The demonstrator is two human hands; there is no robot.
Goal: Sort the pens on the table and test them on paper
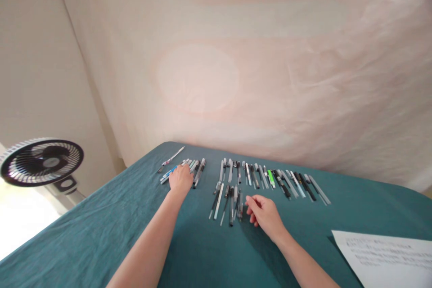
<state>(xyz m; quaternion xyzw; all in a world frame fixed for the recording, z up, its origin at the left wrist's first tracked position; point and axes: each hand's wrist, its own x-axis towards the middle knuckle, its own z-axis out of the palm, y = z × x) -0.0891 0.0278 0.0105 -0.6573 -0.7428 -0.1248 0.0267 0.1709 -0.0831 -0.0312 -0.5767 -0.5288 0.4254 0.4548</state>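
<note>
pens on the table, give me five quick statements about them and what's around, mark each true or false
1. The left hand is at the left cluster of pens. True.
2. The right hand is holding the bright green item. False: that item lies in the back row, and the hand is beside the front group of pens.
3. A sheet of paper lies on the right side of the table. True.
4. The fan is at the right edge of the view. False: it is at the left edge.
5. The cloth under the pens is bright red. False: it is dark blue-green.
</note>
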